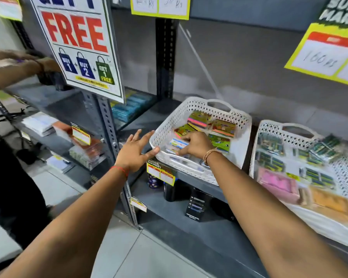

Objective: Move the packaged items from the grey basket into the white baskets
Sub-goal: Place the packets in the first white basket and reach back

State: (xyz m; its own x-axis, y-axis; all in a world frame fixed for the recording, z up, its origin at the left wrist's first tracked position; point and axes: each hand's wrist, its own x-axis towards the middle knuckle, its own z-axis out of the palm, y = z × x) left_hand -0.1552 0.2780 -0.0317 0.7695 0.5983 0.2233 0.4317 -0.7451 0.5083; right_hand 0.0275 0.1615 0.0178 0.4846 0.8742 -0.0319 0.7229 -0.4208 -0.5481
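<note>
While "FREE" sign overhead: left hand splayed, right hand pinching packet.

My only view comes from the head-worn wide-angle camera, looking forward and down along both outstretched forearms at a grey metal shelf. The lens sits close: the left hand and right hand fall mid-frame at the near white basket, the second white basket bends toward the right edge, and floor tiles fill the bottom. A "FREE" sign crowds the upper left.
</note>
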